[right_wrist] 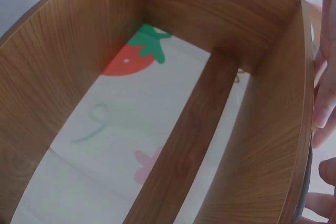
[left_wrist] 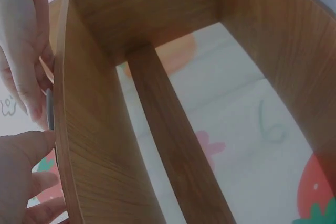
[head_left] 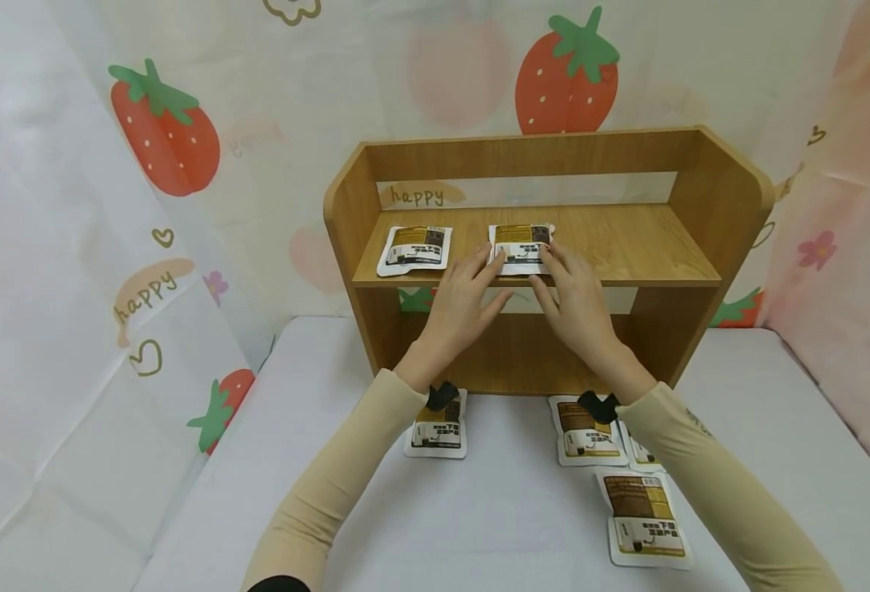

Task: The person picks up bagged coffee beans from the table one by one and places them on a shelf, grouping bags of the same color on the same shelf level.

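Observation:
A white-edged packet [head_left: 521, 247] with a brown and yellow label lies on the upper shelf [head_left: 613, 238] of a wooden rack, near its middle. My left hand [head_left: 459, 302] has its fingertips at the packet's left edge. On the opposite side, my right hand [head_left: 577, 301] touches the right edge with extended fingers. Both thumbs point inward, below the shelf's front edge. To the left on the same shelf lies a similar packet [head_left: 416, 250], apart from my hands. In both wrist views the hands are partly cut off beside the shelf board.
The rack's side panels [head_left: 731, 205] rise at both ends. On the white table lie a packet [head_left: 437, 427] under my left wrist, a packet [head_left: 590, 440] partly over another [head_left: 644, 452] near my right wrist, and one [head_left: 645, 522] closer to me.

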The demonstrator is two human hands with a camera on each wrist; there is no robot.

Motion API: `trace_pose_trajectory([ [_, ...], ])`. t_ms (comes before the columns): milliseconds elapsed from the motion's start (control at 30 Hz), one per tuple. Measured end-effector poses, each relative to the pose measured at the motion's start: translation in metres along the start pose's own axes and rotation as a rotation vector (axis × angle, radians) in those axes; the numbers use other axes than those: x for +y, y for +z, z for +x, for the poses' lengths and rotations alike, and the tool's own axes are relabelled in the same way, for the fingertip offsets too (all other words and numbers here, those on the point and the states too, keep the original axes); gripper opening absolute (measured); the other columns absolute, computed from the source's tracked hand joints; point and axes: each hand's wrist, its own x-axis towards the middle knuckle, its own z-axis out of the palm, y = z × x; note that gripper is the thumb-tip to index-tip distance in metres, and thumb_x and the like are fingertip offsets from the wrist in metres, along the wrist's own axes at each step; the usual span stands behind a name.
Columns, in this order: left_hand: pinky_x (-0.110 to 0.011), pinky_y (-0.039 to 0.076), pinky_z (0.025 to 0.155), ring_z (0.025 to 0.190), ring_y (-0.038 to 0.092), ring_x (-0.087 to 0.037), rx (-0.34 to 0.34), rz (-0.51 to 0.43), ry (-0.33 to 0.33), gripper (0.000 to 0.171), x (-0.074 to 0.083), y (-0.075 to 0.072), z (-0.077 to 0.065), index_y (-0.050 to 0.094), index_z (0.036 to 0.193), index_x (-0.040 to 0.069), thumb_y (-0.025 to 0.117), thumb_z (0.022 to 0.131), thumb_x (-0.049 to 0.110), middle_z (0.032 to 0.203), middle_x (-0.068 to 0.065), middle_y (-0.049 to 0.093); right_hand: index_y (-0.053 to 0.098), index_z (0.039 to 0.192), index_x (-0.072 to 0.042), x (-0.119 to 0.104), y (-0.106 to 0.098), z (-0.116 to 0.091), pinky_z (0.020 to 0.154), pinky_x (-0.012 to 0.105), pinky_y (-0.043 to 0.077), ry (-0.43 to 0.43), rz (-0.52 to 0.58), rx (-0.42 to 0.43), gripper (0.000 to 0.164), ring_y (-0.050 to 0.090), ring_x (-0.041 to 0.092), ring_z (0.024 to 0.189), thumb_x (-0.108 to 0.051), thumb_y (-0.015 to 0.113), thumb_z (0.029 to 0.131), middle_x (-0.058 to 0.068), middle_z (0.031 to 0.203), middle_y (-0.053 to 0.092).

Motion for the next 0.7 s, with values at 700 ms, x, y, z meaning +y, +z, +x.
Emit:
trace_pose_trajectory([
  [700, -0.05, 0.017, 0.113, 0.134, 0.036, -0.023, 0.228, -0.071, 0.158, 0.049, -0.012, 0.02, -0.035, 0.048, 0.135, 0.01, 0.061, 0.091, 0.024, 0.138, -0.008, 0.048, 0.048, 0.135, -0.005, -0.012, 0.022, -0.037, 0.111, 0.054, 0.019, -0.135, 0.083, 0.149, 0.046, 0.025, 0.035, 0.136, -0.015, 0.059, 0.091, 0.018, 0.144, 0.037],
])
